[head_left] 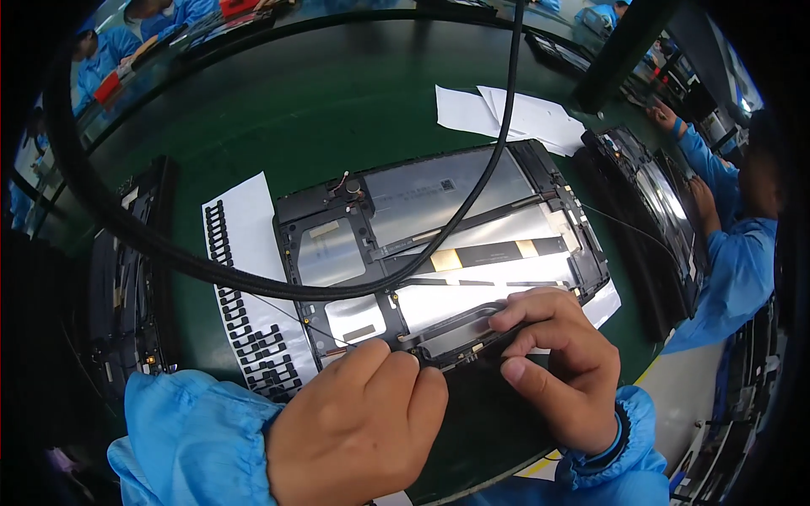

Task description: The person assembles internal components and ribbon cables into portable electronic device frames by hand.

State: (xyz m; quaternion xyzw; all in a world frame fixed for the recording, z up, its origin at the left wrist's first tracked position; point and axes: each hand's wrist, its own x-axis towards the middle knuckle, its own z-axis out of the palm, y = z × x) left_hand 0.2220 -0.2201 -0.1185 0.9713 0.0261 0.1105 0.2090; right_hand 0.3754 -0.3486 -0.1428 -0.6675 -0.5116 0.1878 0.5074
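Observation:
A black and silver device housing (472, 198), perhaps a screen's back frame, lies open side up before me. My left hand (359, 417) is closed at its near edge, knuckles up; its fingertips and anything they pinch are hidden. My right hand (569, 367) is curled at the near right edge, the index fingertip beside a long grey curved metal piece (460, 333). I cannot tell whether that piece is a loose tool or part of the housing. The right thumb sits lower, a little apart from the index finger. Thin wires run along the housing's left part.
A white sheet (240, 198) with rows of small black pieces lies left of the housing. A thick black cable (202, 268) loops across the view. More housings stand left (135, 278) and right (645, 202). White papers (506, 114) lie behind. A co-worker's blue sleeve (726, 278) is at right.

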